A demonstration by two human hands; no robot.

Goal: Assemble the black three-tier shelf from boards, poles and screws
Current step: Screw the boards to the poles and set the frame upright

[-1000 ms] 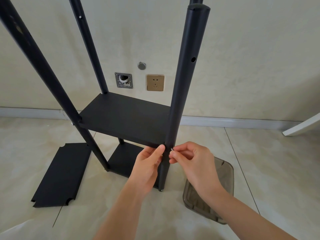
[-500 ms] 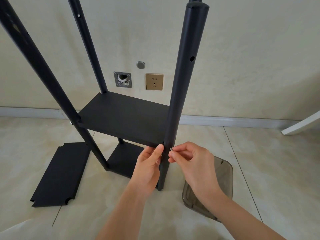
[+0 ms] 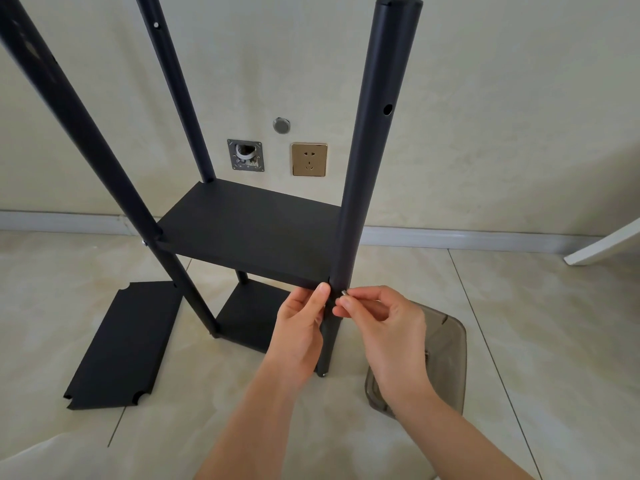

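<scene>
The black shelf frame stands on the floor with a middle board [image 3: 249,230] and a bottom board [image 3: 252,313] fitted between black poles. At the near right pole [image 3: 374,161], level with the middle board's front corner, my right hand [image 3: 384,327] pinches a small silver screw [image 3: 344,292] against the pole's side. My left hand [image 3: 301,327] holds the board's corner and the pole from the left, thumb up beside the pole. A third loose black board [image 3: 124,344] lies flat on the floor to the left.
A smoky transparent plastic container [image 3: 446,358] sits on the tiled floor behind my right hand. The wall behind carries a gold socket [image 3: 309,160] and an open wall box [image 3: 246,155]. A white slanted furniture leg [image 3: 602,244] enters at right.
Almost nothing has moved; both hands stay at the pole's joint, with the right fingers shifting slightly around the screw.
</scene>
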